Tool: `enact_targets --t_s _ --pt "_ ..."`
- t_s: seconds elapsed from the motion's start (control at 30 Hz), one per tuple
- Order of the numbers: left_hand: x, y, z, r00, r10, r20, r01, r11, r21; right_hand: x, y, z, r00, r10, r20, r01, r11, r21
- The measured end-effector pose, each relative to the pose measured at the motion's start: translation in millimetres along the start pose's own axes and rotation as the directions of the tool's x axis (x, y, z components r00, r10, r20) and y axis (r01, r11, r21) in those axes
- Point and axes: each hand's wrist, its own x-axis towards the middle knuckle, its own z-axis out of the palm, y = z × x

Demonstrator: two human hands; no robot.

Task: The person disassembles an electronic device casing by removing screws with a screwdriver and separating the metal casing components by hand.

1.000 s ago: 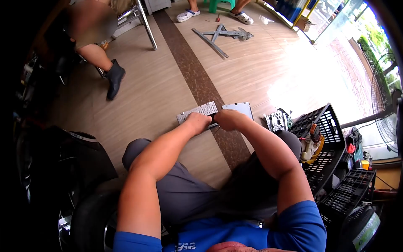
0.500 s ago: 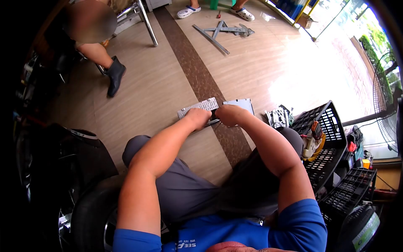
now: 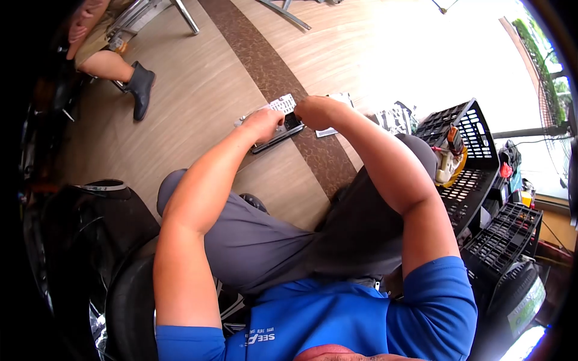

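Note:
A flat metal unit (image 3: pixel 282 103) with a slotted silver casing and a dark lower edge lies over the brown floor strip. My left hand (image 3: pixel 263 125) curls its fingers around the left part of this unit. At its right end, beside a black part (image 3: pixel 292 122), my right hand (image 3: pixel 320 112) is closed with the fingers bent inward. What those fingers pinch is hidden. A pale metal plate (image 3: pixel 343 98) lies partly behind my right hand, with a slotted edge showing below the wrist.
A black plastic crate (image 3: pixel 481 129) holding tools stands at my right, beside a pile of metal parts (image 3: pixel 394 119). Another black crate (image 3: pixel 504 231) is nearer. At upper left sits a person wearing a dark boot (image 3: pixel 140 90). A black tyre (image 3: pixel 132 301) is at lower left.
The view has tilted, so hands and unit appear higher up. The unit's dark lower edge and black part now show more clearly. Both hands remain at the unit.

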Motion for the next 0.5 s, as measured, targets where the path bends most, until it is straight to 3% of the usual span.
enact_targets --t_s 0.27,0.33,0.5 --pt "-2 4 1 0.999 0.040 -0.001 -0.040 0.999 0.020 1 -1 5 1.000 0.020 -0.017 -0.019 1.000 0.012" --pt "-5 8 0 0.998 0.056 0.005 -0.057 0.991 0.123 2 -5 3 0.999 0.033 -0.011 -0.033 0.999 -0.006" --pt "-9 15 -3 0.993 0.118 -0.007 -0.115 0.977 0.177 -7 -11 -6 0.999 0.036 0.003 -0.036 0.999 0.000"
